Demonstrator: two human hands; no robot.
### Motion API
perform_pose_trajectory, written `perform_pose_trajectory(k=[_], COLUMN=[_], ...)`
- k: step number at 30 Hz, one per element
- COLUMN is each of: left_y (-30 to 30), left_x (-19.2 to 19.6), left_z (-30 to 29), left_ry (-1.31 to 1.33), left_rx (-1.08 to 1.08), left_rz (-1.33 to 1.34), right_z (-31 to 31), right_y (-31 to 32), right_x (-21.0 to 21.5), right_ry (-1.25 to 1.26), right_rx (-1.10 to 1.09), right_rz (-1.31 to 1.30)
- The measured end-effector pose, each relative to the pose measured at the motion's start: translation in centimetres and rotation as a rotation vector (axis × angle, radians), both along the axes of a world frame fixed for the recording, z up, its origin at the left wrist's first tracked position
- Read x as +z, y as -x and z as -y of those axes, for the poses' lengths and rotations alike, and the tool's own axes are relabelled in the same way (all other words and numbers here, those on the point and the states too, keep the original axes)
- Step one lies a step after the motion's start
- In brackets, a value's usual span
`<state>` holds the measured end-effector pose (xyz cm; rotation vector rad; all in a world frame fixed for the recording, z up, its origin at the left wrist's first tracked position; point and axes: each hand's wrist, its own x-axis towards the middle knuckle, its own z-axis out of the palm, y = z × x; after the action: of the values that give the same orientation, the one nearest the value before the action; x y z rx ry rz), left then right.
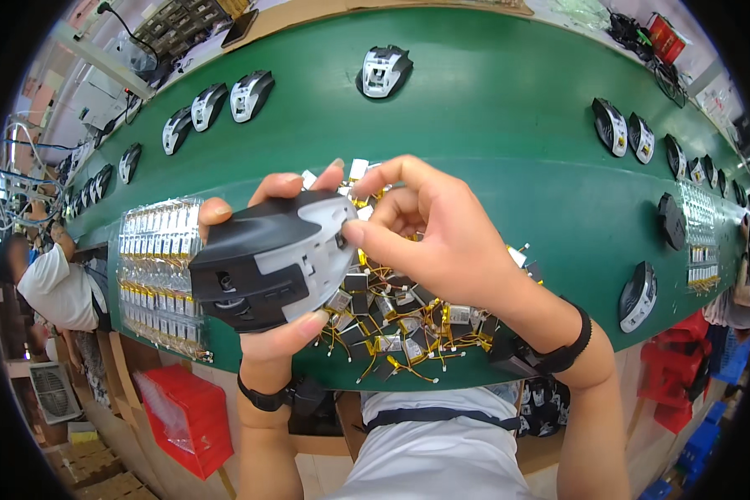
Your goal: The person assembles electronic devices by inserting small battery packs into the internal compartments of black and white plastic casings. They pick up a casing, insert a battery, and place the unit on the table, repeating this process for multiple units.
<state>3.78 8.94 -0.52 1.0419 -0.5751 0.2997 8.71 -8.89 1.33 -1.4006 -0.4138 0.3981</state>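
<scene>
My left hand is wrapped round a black and white computer mouse, its fingers over the far side and its thumb along the near edge. The mouse is held tilted above the green table. My right hand is closed in a pinch at the mouse's white right end, the thumb touching an opening there. Whatever lies between those fingertips is hidden. Below and beyond both hands, a loose heap of small silver battery packs with thin yellow, red and black wires spreads over the table.
Rows of battery packs in clear plastic trays lie at left. More mice stand along the green table, one at far middle and one at near right. Red crates stand below the table. Another person is at far left.
</scene>
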Motion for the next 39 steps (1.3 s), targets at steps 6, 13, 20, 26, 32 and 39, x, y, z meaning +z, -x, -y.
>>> perform_pose_trajectory(k=[6,13,20,26,32,39], left_y=[-0.2,-0.5,-0.6,-0.9,-0.4,-0.7], left_x=[-0.1,-0.8,-0.5,-0.1,0.1,-1.0], left_z=[-0.6,0.2,0.9,-0.7,1.0,0.3], left_ry=[0.001,-0.020,-0.053,0.030,0.114,0.181], left_rx=[-0.052,-0.073,0.086,0.027,0.026,0.030], left_rz=[-0.084,-0.067,-0.209,-0.412,-0.514,-0.538], right_z=[0.6,0.2,0.6,2.6,0.9,0.8], right_y=[-0.4,0.1,-1.0,-1.6,0.3,0.2], right_x=[0.5,-1.0,-0.9,1.2,1.8,1.4], right_ry=[0.170,0.159,0.230,0.028,-0.311,0.127], right_rx=[0.215,0.032,0.150,0.103,-0.017,0.069], right_rz=[-0.079,0.063,-0.096,0.136,-0.056,0.498])
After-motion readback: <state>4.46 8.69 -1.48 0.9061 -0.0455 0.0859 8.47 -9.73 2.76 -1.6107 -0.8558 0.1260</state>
